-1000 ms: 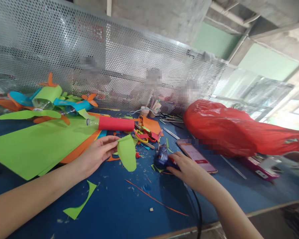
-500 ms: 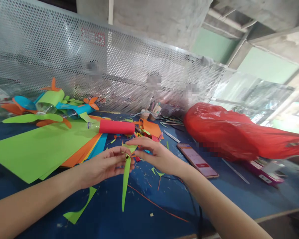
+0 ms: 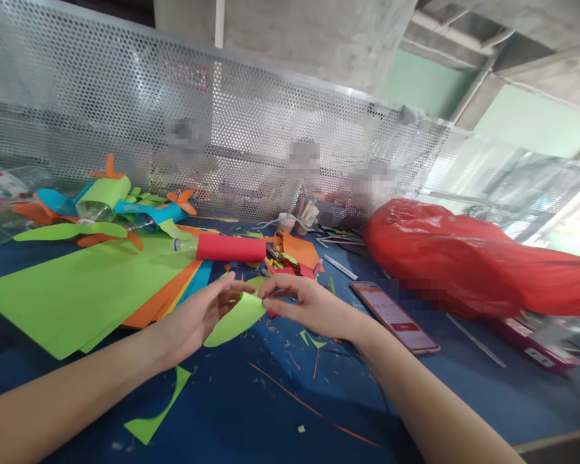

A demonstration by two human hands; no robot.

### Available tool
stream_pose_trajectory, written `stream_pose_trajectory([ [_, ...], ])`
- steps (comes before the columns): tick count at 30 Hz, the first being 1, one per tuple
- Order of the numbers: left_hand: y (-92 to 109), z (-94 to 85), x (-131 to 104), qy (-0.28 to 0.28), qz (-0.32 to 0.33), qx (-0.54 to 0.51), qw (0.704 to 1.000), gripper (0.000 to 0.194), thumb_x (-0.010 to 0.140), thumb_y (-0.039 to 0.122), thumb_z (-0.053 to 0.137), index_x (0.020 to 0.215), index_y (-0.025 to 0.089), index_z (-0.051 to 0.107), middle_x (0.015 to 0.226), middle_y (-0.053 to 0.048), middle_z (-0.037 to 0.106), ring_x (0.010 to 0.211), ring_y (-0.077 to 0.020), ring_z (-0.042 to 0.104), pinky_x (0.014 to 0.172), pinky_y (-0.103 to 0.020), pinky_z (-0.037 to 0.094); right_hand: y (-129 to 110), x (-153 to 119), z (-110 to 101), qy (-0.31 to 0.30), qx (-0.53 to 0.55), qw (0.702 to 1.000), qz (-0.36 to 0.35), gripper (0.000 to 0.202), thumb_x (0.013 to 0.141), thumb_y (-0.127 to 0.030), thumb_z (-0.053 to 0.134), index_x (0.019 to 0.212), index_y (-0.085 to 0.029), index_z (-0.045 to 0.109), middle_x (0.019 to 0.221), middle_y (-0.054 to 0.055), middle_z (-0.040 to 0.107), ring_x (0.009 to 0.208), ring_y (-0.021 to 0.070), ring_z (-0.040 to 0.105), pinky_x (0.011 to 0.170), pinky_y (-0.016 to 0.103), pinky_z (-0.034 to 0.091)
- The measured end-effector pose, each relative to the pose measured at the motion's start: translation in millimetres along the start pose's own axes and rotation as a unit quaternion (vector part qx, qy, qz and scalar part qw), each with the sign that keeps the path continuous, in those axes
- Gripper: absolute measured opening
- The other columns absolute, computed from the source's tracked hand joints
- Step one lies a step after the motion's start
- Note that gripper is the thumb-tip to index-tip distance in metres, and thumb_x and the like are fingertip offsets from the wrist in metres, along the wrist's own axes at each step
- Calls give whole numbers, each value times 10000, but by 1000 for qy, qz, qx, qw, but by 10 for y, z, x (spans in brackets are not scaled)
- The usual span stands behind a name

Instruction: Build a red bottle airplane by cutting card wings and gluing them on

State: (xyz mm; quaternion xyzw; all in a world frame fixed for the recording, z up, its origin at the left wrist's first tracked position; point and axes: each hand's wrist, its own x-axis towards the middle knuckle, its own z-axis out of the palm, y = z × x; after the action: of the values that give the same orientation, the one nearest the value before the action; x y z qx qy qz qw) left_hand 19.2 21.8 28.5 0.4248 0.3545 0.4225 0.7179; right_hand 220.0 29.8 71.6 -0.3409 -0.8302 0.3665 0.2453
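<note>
A green paper piece (image 3: pixel 234 319) is pinched between the fingertips of the right hand (image 3: pixel 265 299) above the blue tabletop (image 3: pixel 241 399). The left hand (image 3: pixel 232 289) is held partly open beside it; whether the paper is also gripped there cannot be told. Beyond the hands, a red-wrapped bottle (image 3: pixel 229 248) is laid near stacked green sheets (image 3: pixel 77 287).

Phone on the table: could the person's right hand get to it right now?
Probably yes: the phone lies near the right hand with nothing tall between, though that hand pinches a green cutout.
</note>
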Motion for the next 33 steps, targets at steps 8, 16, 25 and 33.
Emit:
stream_pose_trajectory([
  [8, -25, -30, 30, 9, 49, 71, 996, 171, 702, 274, 752, 846, 221, 677, 805, 16, 693, 774, -153, 634, 719, -257, 460, 138, 13, 12, 21, 47, 997, 58, 165, 814, -296, 605, 923, -178, 643, 770, 0, 636, 675, 121, 579, 649, 253, 481],
  [16, 9, -65, 93, 30, 66, 77, 994, 167, 721, 294, 717, 844, 185, 686, 853, -43, 720, 822, -187, 651, 823, -326, 476, 263, 42, -96, 109, 164, 974, 111, 111, 715, -250, 710, 735, -159, 648, 657, -23, 617, 620, 105, 562, 645, 245, 462],
  [25, 398, -303, 374, 24, 230, 463, 856, 110, 728, 274, 654, 812, 216, 693, 825, -44, 717, 763, -215, 651, 759, -329, 479, 518, 58, -346, 289, 280, 908, 116, 176, 768, -330, 656, 827, -209, 542, 816, -29, 599, 722, 81, 596, 764, 223, 496],
  [33, 113, -240, 741, -82, 236, 523, 815, 112, 556, 130, 701, 586, 236, 684, 663, -16, 641, 706, -222, 596, 726, -295, 414, 516, 43, -296, 272, 299, 904, 139, 165, 692, -274, 733, 767, -187, 614, 754, -18, 630, 686, 94, 603, 690, 220, 506],
])
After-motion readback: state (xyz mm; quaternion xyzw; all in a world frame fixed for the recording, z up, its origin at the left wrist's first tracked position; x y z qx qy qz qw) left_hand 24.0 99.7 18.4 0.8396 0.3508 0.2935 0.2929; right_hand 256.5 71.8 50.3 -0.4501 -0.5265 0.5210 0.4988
